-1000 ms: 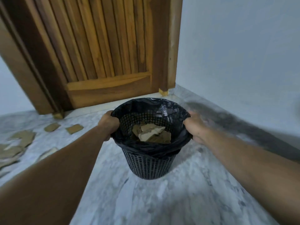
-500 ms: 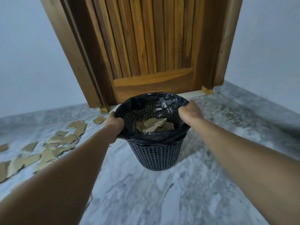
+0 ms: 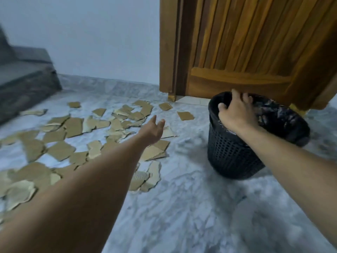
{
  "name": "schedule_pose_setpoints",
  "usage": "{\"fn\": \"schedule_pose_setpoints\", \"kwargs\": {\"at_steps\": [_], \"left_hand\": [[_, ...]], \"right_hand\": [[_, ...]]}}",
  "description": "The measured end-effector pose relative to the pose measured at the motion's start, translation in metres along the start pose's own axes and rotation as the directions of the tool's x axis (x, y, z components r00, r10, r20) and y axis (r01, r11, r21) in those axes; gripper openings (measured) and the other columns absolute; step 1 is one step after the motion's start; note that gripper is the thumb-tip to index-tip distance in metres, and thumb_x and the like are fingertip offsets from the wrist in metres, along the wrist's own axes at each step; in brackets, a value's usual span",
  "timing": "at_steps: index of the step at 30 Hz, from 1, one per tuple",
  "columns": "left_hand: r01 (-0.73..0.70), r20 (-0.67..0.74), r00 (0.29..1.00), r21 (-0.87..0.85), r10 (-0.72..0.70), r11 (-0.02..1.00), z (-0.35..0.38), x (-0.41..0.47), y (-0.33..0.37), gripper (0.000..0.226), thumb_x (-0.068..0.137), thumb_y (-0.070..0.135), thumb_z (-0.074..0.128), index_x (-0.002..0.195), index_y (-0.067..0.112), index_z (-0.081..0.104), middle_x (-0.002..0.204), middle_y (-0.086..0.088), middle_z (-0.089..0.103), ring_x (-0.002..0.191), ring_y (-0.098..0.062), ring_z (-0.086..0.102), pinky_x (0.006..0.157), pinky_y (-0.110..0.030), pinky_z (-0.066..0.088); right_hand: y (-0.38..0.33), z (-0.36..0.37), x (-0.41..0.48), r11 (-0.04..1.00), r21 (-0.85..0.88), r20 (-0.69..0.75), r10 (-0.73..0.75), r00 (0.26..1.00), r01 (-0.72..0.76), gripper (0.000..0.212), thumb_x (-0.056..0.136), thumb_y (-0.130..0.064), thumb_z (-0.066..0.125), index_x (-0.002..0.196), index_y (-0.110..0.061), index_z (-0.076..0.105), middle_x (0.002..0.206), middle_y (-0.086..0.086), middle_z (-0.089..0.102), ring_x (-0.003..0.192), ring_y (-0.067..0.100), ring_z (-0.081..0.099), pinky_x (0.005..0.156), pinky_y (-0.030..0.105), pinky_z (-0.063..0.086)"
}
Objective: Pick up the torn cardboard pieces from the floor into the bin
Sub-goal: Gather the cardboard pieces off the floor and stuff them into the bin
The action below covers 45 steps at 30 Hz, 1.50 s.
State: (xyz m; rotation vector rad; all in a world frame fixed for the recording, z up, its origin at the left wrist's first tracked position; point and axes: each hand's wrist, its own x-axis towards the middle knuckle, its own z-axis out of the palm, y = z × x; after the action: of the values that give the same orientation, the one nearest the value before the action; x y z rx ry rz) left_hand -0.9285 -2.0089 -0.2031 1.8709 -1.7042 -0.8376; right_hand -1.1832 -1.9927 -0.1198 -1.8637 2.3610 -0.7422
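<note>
Cardboard pieces (image 3: pixel 73 126) litter floor (image 3: pixel 182 207) left of bin (image 3: pixel 233 157), door (image 3: pixel 246 42) behind; left grip (image 3: pixel 151 132) open above; right grip (image 3: pixel 235 115) at rim, closure unclear.

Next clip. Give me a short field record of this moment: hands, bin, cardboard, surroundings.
left hand: open, reaching out above the cardboard pieces, holding nothing
right hand: resting on the near rim of the bin, fingers spread over the opening
bin: black mesh, black liner, standing by the wooden door
cardboard pieces: many, torn, spread over the floor left of the bin
floor: grey marble
</note>
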Motion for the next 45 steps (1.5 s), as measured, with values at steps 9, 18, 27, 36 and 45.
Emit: {"fn": "schedule_pose_setpoints", "kwargs": {"at_steps": [9,18,27,36,45], "left_hand": [[0.26,-0.11,0.966,0.396,-0.236,0.88,-0.017,-0.034,-0.211,0.079,0.092,0.074,0.007,0.16,0.033,0.007,0.168,-0.015,0.009,0.153,-0.043,-0.004,0.117,-0.071,-0.002],[0.563,-0.384,0.82,0.406,-0.424,0.72,-0.037,-0.12,-0.312,0.096,0.078,0.092,0.006,0.158,0.041,0.002,0.167,-0.02,-0.008,0.149,-0.051,-0.015,0.11,-0.076,-0.007],[0.641,-0.437,0.736,0.204,-0.517,0.74,-0.037,-0.087,-0.32,0.094,0.079,0.093,0.01,0.158,0.043,0.003,0.169,-0.014,-0.004,0.151,-0.048,-0.01,0.115,-0.071,-0.007],[0.766,-0.505,0.568,0.034,-0.65,0.643,-0.084,-0.062,-0.369,0.11,0.068,0.101,0.009,0.159,0.04,0.001,0.168,-0.015,-0.003,0.151,-0.048,-0.007,0.116,-0.069,-0.007],[0.671,-0.587,0.636,0.099,-0.501,0.735,-0.064,-0.029,-0.353,0.085,0.084,0.088,0.026,0.154,0.041,0.021,0.165,-0.016,0.014,0.149,-0.042,0.012,0.115,-0.066,0.014]], "right_hand": [[-0.107,0.159,-0.065,0.985,-0.144,0.387,-0.029,0.922,0.091,0.088,0.096,-0.071,0.04,0.163,-0.028,0.002,0.17,0.014,-0.005,0.156,0.035,-0.002,0.12,0.064,0.011],[-0.124,0.293,-0.142,0.988,-0.153,0.594,0.121,0.796,-0.035,0.12,0.057,-0.107,0.02,0.155,-0.05,-0.017,0.165,0.014,-0.028,0.151,0.044,-0.022,0.112,0.075,-0.008],[-0.157,0.351,-0.099,0.978,-0.091,0.476,-0.125,0.871,0.19,0.106,0.068,-0.102,0.005,0.158,-0.046,0.015,0.168,0.008,0.01,0.155,0.034,0.001,0.114,0.073,0.0],[-0.22,0.381,-0.05,0.992,-0.022,0.568,-0.091,0.818,0.125,0.105,0.068,-0.102,0.01,0.159,-0.048,0.004,0.169,0.016,-0.009,0.153,0.043,-0.015,0.115,0.07,-0.012],[-0.285,0.393,-0.085,0.915,0.258,0.573,-0.404,0.713,0.311,0.088,0.088,-0.065,0.06,0.16,-0.041,0.014,0.17,0.01,0.0,0.155,0.036,-0.001,0.123,0.059,0.006]]}}
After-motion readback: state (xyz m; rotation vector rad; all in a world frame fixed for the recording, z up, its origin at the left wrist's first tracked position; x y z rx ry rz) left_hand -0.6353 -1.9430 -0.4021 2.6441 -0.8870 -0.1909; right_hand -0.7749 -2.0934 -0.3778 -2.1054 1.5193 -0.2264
